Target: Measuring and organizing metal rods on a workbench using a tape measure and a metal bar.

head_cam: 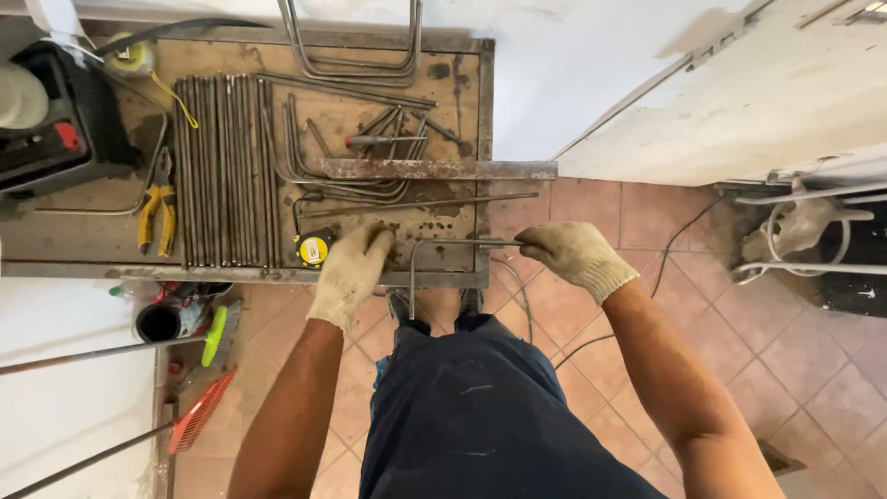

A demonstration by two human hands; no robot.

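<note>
Rusty metal surface (pixel 65 242) seen from above, person standing at its near edge, both hands in pale work gloves.

Left hand (pixel 351 273): pressed down on the near part of the surface, fingers together and curled over the corner of a bent rod (pixel 413 277). Right hand (pixel 573 254): closed in a pinch on the free end of that same rod, just past the right edge of the surface, over the tiled floor (pixel 785 351). The rod runs level from the right hand toward the left, then turns down at a right angle over the near edge.

Around it:
- Tape measure (pixel 314 248), yellow and black, touching the left hand on its left side.
- Row of straight rods (pixel 222 171) lying side by side, far to near, left of the tape measure.
- Yellow-handled pliers (pixel 157 217) left of the row.
- Flat steel bar (pixel 434 169) lying across, far side of the hands; a long thin rod (pixel 416 205) between it and the hands.
- Bent rods and short offcuts (pixel 379 129) behind the bar.
- Black case (pixel 55 129) at the far left corner.

Floor, near left: green brush (pixel 220 333), red rake head (pixel 199 411), and a dark round tin (pixel 159 322), contents too dark to tell. Cable (pixel 647 296) trails across the tiles under the right arm.
</note>
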